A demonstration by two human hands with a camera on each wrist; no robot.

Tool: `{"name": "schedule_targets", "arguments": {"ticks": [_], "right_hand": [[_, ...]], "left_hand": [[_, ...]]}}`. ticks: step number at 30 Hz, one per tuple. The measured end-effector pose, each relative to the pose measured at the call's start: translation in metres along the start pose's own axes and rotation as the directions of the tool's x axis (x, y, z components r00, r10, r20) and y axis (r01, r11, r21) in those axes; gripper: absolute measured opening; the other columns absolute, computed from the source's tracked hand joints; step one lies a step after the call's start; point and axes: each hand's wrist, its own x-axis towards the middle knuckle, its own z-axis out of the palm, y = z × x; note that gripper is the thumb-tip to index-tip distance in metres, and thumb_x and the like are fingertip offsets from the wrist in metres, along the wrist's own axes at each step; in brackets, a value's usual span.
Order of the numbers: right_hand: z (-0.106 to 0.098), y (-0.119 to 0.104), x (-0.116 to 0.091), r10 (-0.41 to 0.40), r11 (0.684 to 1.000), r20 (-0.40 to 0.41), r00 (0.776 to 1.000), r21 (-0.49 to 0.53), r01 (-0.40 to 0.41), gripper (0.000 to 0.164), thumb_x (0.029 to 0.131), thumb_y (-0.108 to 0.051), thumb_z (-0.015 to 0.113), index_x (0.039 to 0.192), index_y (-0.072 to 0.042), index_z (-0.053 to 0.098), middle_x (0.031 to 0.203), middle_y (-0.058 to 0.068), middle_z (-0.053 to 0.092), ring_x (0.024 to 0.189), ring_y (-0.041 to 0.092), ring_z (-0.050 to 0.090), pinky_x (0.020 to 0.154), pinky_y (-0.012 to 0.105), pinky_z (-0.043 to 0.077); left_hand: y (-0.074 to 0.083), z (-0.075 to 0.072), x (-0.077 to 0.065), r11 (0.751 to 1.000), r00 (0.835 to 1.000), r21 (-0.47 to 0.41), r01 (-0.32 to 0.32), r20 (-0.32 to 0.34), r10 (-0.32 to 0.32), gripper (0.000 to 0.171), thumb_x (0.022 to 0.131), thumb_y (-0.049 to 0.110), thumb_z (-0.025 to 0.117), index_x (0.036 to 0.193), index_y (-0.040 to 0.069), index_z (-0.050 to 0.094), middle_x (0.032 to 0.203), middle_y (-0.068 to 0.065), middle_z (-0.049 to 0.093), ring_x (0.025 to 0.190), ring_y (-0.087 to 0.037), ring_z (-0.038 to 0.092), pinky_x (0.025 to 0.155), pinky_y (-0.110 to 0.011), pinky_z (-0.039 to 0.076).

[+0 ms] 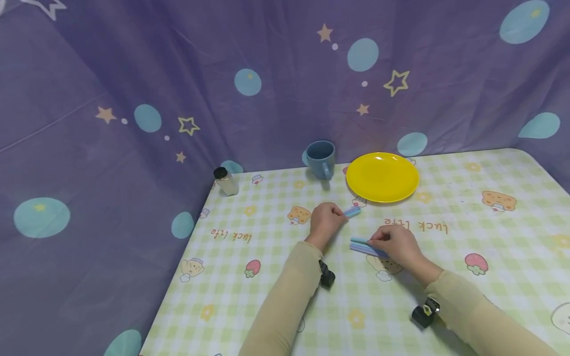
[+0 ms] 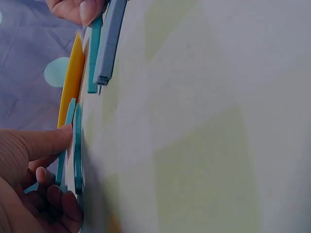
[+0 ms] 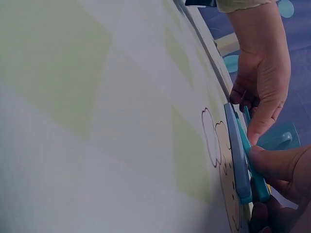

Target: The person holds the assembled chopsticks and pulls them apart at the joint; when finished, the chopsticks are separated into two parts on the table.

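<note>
My left hand (image 1: 326, 220) pinches a slim teal bag clip (image 2: 70, 110) between thumb and fingers, slightly tilted above the table. A second teal clip (image 2: 77, 150) lies close beside it on the cloth. Nearer to me and to the right, my right hand (image 1: 398, 244) holds another teal clip (image 1: 358, 240) by its right end with thumb and fingertips. Right alongside that one lies a blue-purple clip (image 1: 367, 249), flat on the cloth and partly covered by the hand. The two hands are a short distance apart, with the clip ends pointing toward the gap.
A yellow plate (image 1: 383, 178) lies behind the hands near the table's back edge. Left of it stands a blue mug (image 1: 320, 160), handle toward me. A small jar with a black lid (image 1: 227, 183) stands at the back left corner. Purple curtain (image 1: 285, 118) hangs behind the checked tablecloth (image 1: 267, 301).
</note>
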Motion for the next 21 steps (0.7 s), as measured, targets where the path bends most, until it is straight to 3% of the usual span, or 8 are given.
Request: {"name": "schedule_targets", "arguments": {"ticks": [4, 15, 21], "right_hand": [[0.0014, 0.0007, 0.0001, 0.002, 1.0, 0.005, 1.0, -0.001, -0.002, 0.01, 0.085, -0.019, 0.077, 0.076, -0.016, 0.073, 0.079, -0.004, 0.067, 0.078, 0.017, 0.058, 0.075, 0.037, 0.044], [0.0009, -0.0016, 0.0007, 0.033, 0.999, 0.052, 0.998, -0.008, -0.033, 0.01, 0.085, -0.021, 0.077, 0.078, -0.016, 0.073, 0.078, -0.005, 0.067, 0.076, 0.016, 0.056, 0.073, 0.034, 0.043], [-0.0006, -0.0041, -0.0015, 0.025, 1.0, 0.081, 0.996, -0.012, -0.024, 0.009, 0.086, -0.02, 0.076, 0.079, -0.014, 0.073, 0.078, -0.005, 0.067, 0.076, 0.015, 0.055, 0.073, 0.034, 0.043]], "left_hand": [[0.0035, 0.0001, 0.0003, 1.0, 1.0, 0.014, 0.008, 0.002, -0.008, 0.018, 0.075, 0.022, 0.086, 0.067, 0.018, 0.07, 0.069, 0.011, 0.061, 0.072, -0.01, 0.057, 0.073, -0.027, 0.048], [0.0071, 0.0017, 0.0012, 0.992, 0.995, 0.076, 0.101, 0.019, -0.103, 0.022, 0.075, 0.024, 0.086, 0.068, 0.018, 0.065, 0.074, 0.008, 0.058, 0.074, -0.012, 0.054, 0.075, -0.029, 0.046], [0.0075, 0.0008, 0.0009, 0.988, 0.993, 0.106, 0.11, 0.027, -0.113, 0.023, 0.077, 0.024, 0.085, 0.068, 0.018, 0.064, 0.076, 0.007, 0.059, 0.076, -0.013, 0.055, 0.076, -0.03, 0.047]]}}
